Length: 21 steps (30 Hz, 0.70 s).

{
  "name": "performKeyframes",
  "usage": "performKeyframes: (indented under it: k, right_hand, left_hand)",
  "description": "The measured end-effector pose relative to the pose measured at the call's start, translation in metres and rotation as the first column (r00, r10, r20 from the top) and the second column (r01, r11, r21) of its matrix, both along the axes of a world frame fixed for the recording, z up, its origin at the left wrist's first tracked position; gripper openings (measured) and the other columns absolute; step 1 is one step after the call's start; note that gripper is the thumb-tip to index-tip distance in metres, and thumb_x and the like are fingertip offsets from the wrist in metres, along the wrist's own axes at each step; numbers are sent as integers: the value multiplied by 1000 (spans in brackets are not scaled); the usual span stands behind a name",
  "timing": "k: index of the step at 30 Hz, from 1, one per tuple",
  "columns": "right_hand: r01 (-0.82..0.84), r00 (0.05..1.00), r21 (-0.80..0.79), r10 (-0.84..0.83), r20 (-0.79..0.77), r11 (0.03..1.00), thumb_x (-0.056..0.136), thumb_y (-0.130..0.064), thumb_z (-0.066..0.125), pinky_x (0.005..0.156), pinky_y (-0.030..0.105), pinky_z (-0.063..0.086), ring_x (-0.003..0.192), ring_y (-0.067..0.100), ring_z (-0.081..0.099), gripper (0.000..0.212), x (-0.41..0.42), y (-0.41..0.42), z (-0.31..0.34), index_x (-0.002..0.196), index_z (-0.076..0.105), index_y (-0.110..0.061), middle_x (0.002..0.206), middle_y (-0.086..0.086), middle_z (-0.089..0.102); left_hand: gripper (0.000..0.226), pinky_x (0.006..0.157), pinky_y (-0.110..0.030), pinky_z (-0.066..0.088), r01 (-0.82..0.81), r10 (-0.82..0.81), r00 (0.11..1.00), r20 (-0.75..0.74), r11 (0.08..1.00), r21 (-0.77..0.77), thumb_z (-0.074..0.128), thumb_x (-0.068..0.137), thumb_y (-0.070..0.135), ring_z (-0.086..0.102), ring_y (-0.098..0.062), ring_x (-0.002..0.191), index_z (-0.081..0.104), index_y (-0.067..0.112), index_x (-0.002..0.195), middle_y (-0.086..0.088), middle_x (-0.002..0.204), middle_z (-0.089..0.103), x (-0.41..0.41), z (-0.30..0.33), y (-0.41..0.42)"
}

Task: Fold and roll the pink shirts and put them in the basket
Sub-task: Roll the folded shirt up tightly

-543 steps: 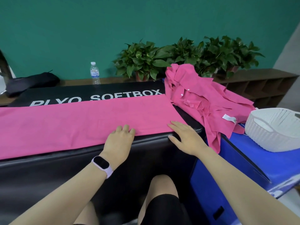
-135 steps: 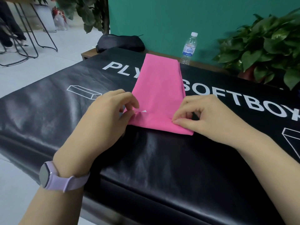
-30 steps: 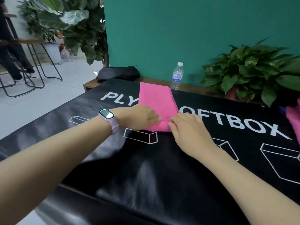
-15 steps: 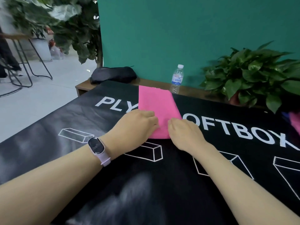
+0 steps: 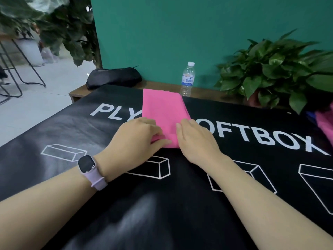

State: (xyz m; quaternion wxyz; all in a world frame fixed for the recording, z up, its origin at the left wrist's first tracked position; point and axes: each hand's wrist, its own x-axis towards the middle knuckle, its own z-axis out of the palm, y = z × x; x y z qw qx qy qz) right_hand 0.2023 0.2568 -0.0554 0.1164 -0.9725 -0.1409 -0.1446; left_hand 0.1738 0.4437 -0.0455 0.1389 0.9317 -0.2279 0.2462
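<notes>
Both forearms reach forward from the near edge over the black table [image 5: 126, 204], converging toward its middle. Left wrist carries a lilac-strapped smartwatch [image 5: 88, 166], face up.

Left hand [image 5: 137, 136]: palm down, knuckles raised, fingers curled over the near left end of the pink shirt [image 5: 164, 112]; thumb tip lies along the roll's near edge. Grip: curled round the rolled end of the shirt.

Right hand [image 5: 194, 139]: palm down, fingers bent forward onto the near right end of the same roll, index finger uppermost on the fabric. Grip: curled on the roll; the fingertips are hidden, so how tightly cannot be told.

Pink shirt: folded to a narrow strip, lying lengthwise away from the person across the white lettering on the table; near end is rolled up under both hands, far end reaches the table's far edge.

Beyond: water bottle [image 5: 187, 79] upright just behind the strip's far end; black bag [image 5: 113, 78] to its left; potted plant [image 5: 275, 69] to the right; more pink fabric [image 5: 326, 123] at the right frame edge.
</notes>
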Motion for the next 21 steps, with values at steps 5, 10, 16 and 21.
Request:
performKeyframes:
  k: [5, 10, 16, 21]
  right_hand:
    - [7, 1000, -88, -9, -20, 996, 108, -36, 15, 86, 40, 36, 92, 26, 49, 41, -9, -4, 6, 102, 51, -17, 95, -1, 44]
    - [49, 999, -116, -48, 9, 992, 109, -36, 21, 94, 42, 34, 107, 28, 48, 44, -21, -1, 0, 111, 58, -14, 110, 4, 54]
    - [106, 993, -120, -100, 55, 987, 108, -41, 22, 96, 43, 31, 106, 29, 47, 44, -9, 6, -4, 112, 54, -12, 112, 6, 54]
    - [95, 994, -76, -90, 64, 993, 109, -41, 21, 90, 42, 34, 89, 26, 46, 36, 6, 5, -3, 99, 45, -16, 98, 4, 58]
  left_hand:
    - [39, 82, -37, 45, 50, -65, 986, -154, 993, -103, 49, 97, 50, 51, -18, 85, 66, 16, 87, 4, 81, 58, 15, -6, 1]
    - [40, 83, -45, 40, 53, -59, 977, -206, 998, -32, 39, 107, 31, 48, -29, 78, 52, 12, 74, -3, 73, 56, 34, -5, -2]
    - [46, 80, -48, 40, 10, -24, 975, -220, 998, -67, 37, 108, 28, 48, -29, 75, 38, 21, 62, -4, 72, 46, 48, -5, -3]
    - [18, 69, -43, 39, -12, 17, 999, -41, 993, 118, 47, 99, 8, 46, -27, 71, 55, 14, 84, -2, 77, 47, 39, -1, -3]
